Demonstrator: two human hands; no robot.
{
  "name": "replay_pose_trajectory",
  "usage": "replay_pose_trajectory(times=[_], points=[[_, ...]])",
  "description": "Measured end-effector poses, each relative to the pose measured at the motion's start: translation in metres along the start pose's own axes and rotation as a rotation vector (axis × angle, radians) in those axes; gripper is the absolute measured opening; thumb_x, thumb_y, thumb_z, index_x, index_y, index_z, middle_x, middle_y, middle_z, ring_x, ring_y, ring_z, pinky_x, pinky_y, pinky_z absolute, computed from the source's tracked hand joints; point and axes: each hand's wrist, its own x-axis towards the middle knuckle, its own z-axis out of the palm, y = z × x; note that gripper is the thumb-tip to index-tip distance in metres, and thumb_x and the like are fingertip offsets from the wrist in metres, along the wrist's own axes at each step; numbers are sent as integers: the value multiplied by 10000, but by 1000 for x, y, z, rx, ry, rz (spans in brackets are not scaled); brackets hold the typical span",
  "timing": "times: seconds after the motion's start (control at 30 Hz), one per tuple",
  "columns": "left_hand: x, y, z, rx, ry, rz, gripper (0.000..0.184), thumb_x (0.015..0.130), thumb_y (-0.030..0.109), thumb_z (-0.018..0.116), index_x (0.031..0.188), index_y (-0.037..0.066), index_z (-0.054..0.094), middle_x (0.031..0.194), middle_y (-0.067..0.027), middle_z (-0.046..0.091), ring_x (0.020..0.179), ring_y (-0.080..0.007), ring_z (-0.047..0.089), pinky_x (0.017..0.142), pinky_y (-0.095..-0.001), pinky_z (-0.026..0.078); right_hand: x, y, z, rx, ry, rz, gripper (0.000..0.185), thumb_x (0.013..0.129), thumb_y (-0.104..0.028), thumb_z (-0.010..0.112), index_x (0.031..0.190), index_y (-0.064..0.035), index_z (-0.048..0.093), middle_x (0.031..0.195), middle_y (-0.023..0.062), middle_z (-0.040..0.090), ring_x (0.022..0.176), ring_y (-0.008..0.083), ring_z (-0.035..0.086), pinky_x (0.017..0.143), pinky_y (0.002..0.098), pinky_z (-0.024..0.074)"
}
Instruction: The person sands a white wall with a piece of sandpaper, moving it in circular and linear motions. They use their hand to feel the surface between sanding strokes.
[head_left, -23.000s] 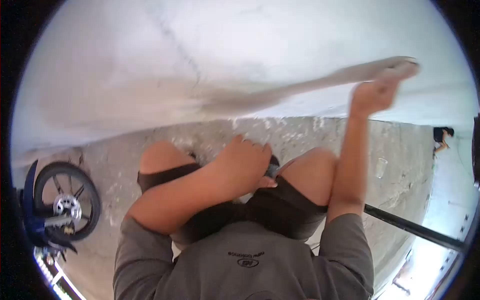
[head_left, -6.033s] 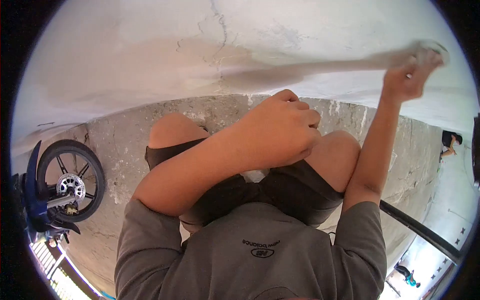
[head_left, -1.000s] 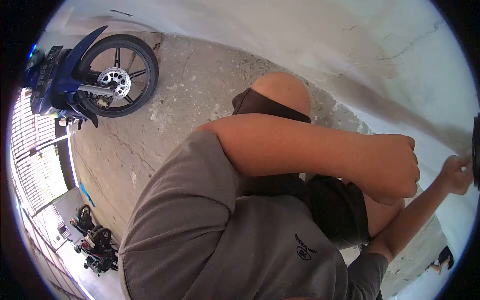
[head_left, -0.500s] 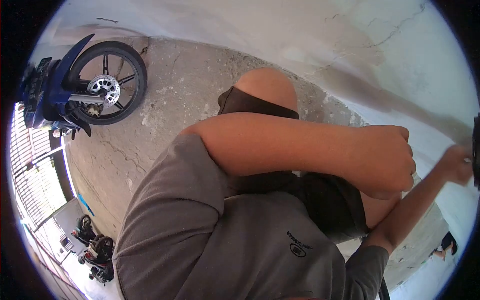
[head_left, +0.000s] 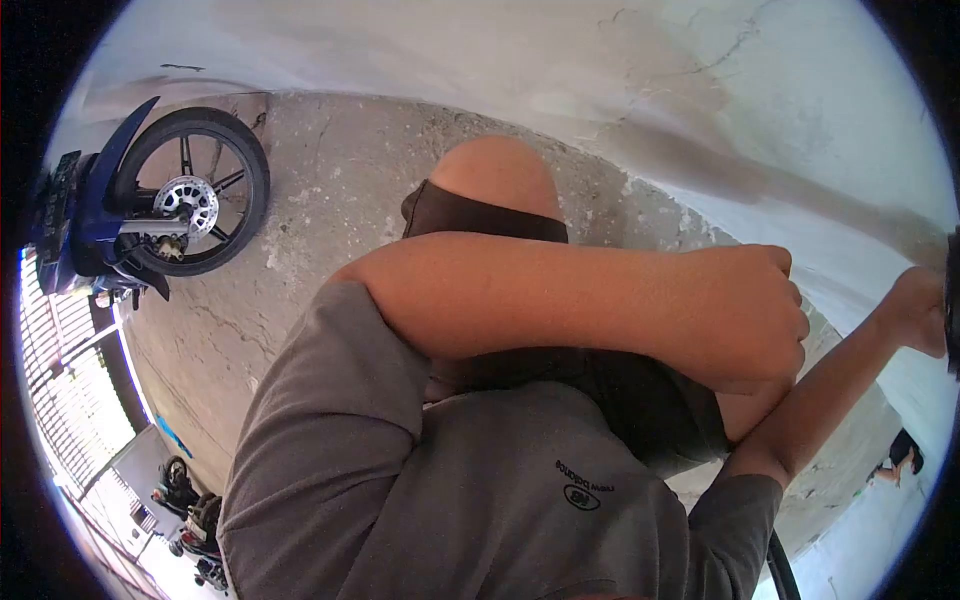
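Observation:
My left forearm crosses in front of my chest, and my left hand (head_left: 755, 315) is a closed fist at its end, knuckles facing the right. Whatever lies inside the curled fingers is hidden from this angle. Farther right, my right hand (head_left: 915, 308) is raised in front of the pale wall (head_left: 800, 140). A dark object (head_left: 952, 300) at the view's edge covers its fingertips, so I cannot tell whether the hand touches it. Beneath the left forearm are my bent knee (head_left: 495, 175) and dark shorts (head_left: 655, 410).
A blue motorbike (head_left: 95, 215) stands at the upper left on the worn concrete floor (head_left: 330, 170). More motorbikes (head_left: 200, 520) are near a barred gate (head_left: 70, 370). Part of another person (head_left: 900, 455) shows at the far right. A black bar (head_left: 783, 570) sits beside my right sleeve.
The view has shifted slightly, so the motorbike and knee sit farther left. My right hand, blurred before, is now sharper and a little higher. My left fist stays closed.

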Motion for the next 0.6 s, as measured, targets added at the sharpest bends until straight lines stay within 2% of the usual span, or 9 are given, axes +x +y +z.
replay_pose_trajectory(times=[0.03, 0.07, 0.1, 0.13, 0.27, 0.37, 0.4, 0.5, 0.6], points=[[0, 2, 3, -46, 4, -3, 132, 788, 255, 664, 815, 130, 697, 792, 0, 685, 815, -221, 697, 791, -397, 511, 17, -2, -10, 10, 21, -13, 447, 1096, -216, 448, 1495, -15, 448, 1567, 280, 375, 1392, 356, 491, 1055, 423, 550], [0, 3, 6, -91, 6, -1, 144, 796, 258, 656, 823, 124, 699, 800, 2, 683, 821, -221, 695, 802, -399, 512, 23, -31, -12, -314, -337, 271, 447, 1100, -217, 438, 1493, -5, 445, 1570, 283, 366, 1394, 360, 487, 1031, 399, 565], [0, 4, 8, -99, 6, 7, 144, 796, 258, 656, 823, 124, 699, 800, 2, 683, 821, -221, 695, 802, -399, 512, 7, -38, 1, 37, -119, 308, 450, 1103, -223, 427, 1491, 5, 442, 1576, 282, 355, 1412, 366, 459, 1038, 393, 559], [-1, 4, 9, -80, -36, 1, 150, 802, 258, 649, 827, 119, 702, 808, -3, 681, 828, -222, 692, 811, -400, 512, -9, -46, 15, 386, 94, 276, 454, 1107, -230, 417, 1488, 15, 439, 1581, 282, 344, 1430, 371, 431, 1046, 388, 552], [-2, 4, 6, -40, -96, 11, 155, 810, 247, 638, 806, 110, 711, 826, -27, 679, 841, -226, 684, 831, -403, 512, -5, -13, 10, 196, -23, -107, 487, 1111, -257, 402, 1510, 24, 408, 1592, 264, 341, 1447, 465, 355, 1153, 516, 424], [-3, 7, 6, -71, -91, 14, 156, 805, 243, 639, 767, 110, 711, 822, -50, 679, 839, -238, 687, 830, -405, 513, -7, -14, -10, 223, -27, 375, 481, 1113, -250, 388, 1516, 11, 411, 1597, 258, 337, 1464, 522, 271, 1189, 597, 319], [-3, 8, 7, -74, -90, 17, 156, 805, 243, 639, 767, 110, 711, 822, -50, 679, 839, -238, 687, 830, -405, 513, -32, -25, -13, -38, -109, 375, 376, 1060, -261, 506, 1345, -26, 575, 1381, 195, 542, 1192, 409, 516, 974, 481, 460], [-4, 8, 8, -164, -146, -3, 176, 823, 233, 630, 741, 102, 715, 843, -61, 694, 839, -253, 690, 827, -406, 515, -41, -18, 9, -116, 73, 96, 183, 964, -290, 688, 1055, -145, 753, 1130, 79, 760, 797, 238, 768, 634, 358, 603], [-8, 8, 2, -47, -403, -58, 181, 842, 219, 622, 773, 84, 720, 855, -81, 712, 854, -268, 699, 823, -412, 516, -45, 10, -7, -215, -119, 329, 146, 948, -290, 712, 941, -145, 729, 1018, 43, 758, 760, 227, 743, 604, 332, 584]])
